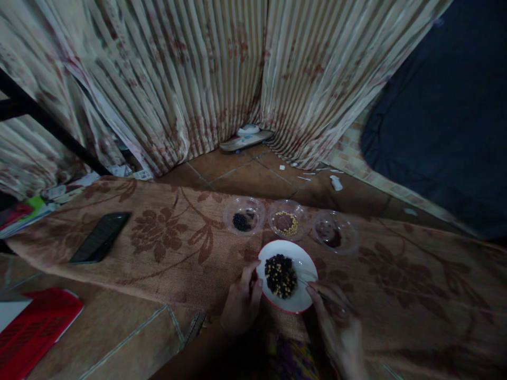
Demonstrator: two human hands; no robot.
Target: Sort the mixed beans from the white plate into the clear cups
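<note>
A white plate (pixel 307 257) with a red rim carries a heap of mixed dark and pale yellow beans (pixel 280 275). My left hand (pixel 242 300) grips the plate's left edge, thumb and fingers at the rim. At the right edge, my right hand (pixel 336 324) is closed around a thin metal spoon (pixel 303 279), whose front end reaches toward the beans. Behind the plate stand three clear plastic bowls: the left bowl (pixel 257 203) has black beans, the middle bowl (pixel 295 206) pale yellow ones, and the right bowl (pixel 346 237) a few dark red ones.
A floral brown cloth (pixel 190 274) covers the narrow table. A dark phone (pixel 101 237) lies on its left part. Striped curtains (pixel 190 79) hang beyond, with a skateboard (pixel 247 140) and white litter (pixel 336 182) on the tiled floor. A red bag (pixel 43 327) is at lower left.
</note>
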